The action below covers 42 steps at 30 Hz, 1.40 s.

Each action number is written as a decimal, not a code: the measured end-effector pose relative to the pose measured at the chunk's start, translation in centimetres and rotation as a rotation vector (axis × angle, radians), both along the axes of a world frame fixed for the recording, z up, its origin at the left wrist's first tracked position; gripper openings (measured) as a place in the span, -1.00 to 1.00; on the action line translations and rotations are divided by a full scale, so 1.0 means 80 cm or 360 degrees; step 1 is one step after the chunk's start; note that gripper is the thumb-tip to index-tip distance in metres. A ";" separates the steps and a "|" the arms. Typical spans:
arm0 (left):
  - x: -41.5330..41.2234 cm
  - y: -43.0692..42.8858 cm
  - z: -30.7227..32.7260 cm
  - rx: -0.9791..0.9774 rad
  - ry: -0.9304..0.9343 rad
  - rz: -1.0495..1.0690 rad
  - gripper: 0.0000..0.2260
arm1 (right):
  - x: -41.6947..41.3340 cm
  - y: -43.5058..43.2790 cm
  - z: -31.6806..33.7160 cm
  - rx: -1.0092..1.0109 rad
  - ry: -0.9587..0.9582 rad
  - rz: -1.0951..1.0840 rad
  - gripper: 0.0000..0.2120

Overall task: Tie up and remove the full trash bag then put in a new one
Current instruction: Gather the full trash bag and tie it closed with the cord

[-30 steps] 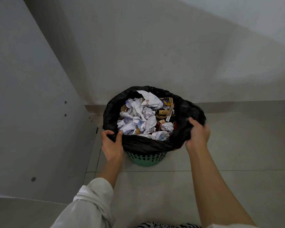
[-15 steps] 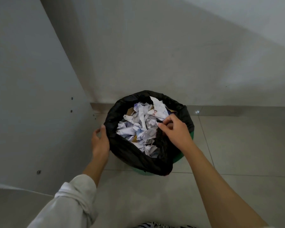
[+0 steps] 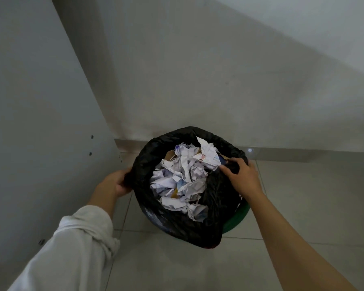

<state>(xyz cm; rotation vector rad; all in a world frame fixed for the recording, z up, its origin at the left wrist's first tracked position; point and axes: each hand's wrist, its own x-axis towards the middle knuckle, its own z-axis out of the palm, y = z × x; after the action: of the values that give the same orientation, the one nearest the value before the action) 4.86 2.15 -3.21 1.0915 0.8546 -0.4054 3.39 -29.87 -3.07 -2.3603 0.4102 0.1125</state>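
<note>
Hands, two, grip one black trash bag: left hand and right hand at opposite rims.

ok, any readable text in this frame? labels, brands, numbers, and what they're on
None legible.
Crumpled papers in the black trash bag: faint print and a small photo-like patch, too blurred to read.
Green bin, wall, floor tiles: no markings visible.
</note>
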 end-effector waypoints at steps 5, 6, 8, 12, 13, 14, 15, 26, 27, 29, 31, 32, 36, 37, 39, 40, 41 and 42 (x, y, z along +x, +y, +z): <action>0.035 -0.016 0.035 0.0776 -0.0657 0.0224 -0.85 | 0.001 -0.001 -0.006 0.0071 -0.0109 -0.0003 -0.59; 0.029 -0.033 0.047 0.1003 -0.0898 0.0139 -0.89 | 0.002 -0.002 -0.008 0.0130 -0.0136 -0.0017 -0.62; 0.006 -0.063 0.046 0.1449 -0.1255 -0.0378 -0.88 | 0.002 0.000 -0.004 0.0372 -0.0221 -0.0127 -0.75; -0.034 -0.060 -0.011 0.1841 -0.1161 -0.0749 -0.95 | 0.009 0.004 0.018 0.0743 -0.0426 -0.0499 -0.80; -0.037 -0.057 -0.017 0.1802 -0.1155 -0.0677 -0.96 | 0.016 0.000 0.018 0.0728 -0.0460 -0.0604 -0.76; -0.038 -0.055 -0.020 0.1791 -0.1163 -0.0630 -0.95 | 0.025 -0.004 0.016 0.0699 -0.0441 -0.0734 -0.70; -0.036 -0.054 -0.024 0.1795 -0.1173 -0.0617 -0.95 | 0.034 -0.006 0.016 0.0651 -0.0318 -0.0833 -0.60; -0.017 -0.040 -0.041 0.1943 -0.1177 -0.0654 -0.96 | 0.118 0.007 0.010 0.0523 0.0004 -0.0444 -0.53; -0.017 -0.041 -0.043 0.1948 -0.1178 -0.0650 -0.96 | 0.117 0.016 0.019 0.0430 -0.0158 -0.0363 -0.65; -0.018 -0.043 -0.046 0.1962 -0.1177 -0.0649 -0.93 | 0.119 0.036 0.038 0.0510 -0.0469 -0.0227 -0.73; -0.018 -0.047 -0.048 0.1981 -0.1173 -0.0661 -0.91 | 0.116 0.060 0.067 0.0809 -0.0592 0.0004 -0.79; -0.017 -0.049 -0.047 0.1979 -0.1168 -0.0662 -0.91 | 0.113 0.069 0.082 0.0983 -0.0566 0.0133 -0.82; -0.016 -0.049 -0.046 0.1951 -0.1174 -0.0623 -0.92 | 0.077 0.076 0.115 0.0854 -0.0085 0.0763 -0.87; -0.017 -0.050 -0.045 0.1951 -0.1168 -0.0624 -0.92 | 0.064 0.070 0.114 0.0698 0.0018 0.0865 -0.88; -0.019 -0.052 -0.041 0.1941 -0.1148 -0.0608 -0.92 | 0.039 0.053 0.106 0.0593 0.0168 0.0942 -0.89; -0.020 -0.054 -0.039 0.1940 -0.1136 -0.0586 -0.91 | 0.028 0.046 0.103 0.0591 0.0213 0.0926 -0.90; -0.022 -0.055 -0.036 0.1955 -0.1134 -0.0558 -0.91 | 0.019 0.039 0.098 0.0529 0.0219 0.0888 -0.85; -0.024 -0.057 -0.033 0.1992 -0.1158 -0.0517 -0.90 | 0.012 0.033 0.097 0.0396 0.0210 0.0832 -0.73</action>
<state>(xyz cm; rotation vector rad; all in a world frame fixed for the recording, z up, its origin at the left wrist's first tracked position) 2.90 -2.40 -5.89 2.3474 0.1835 0.3609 4.37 -27.25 4.70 -2.1638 -0.1628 0.5332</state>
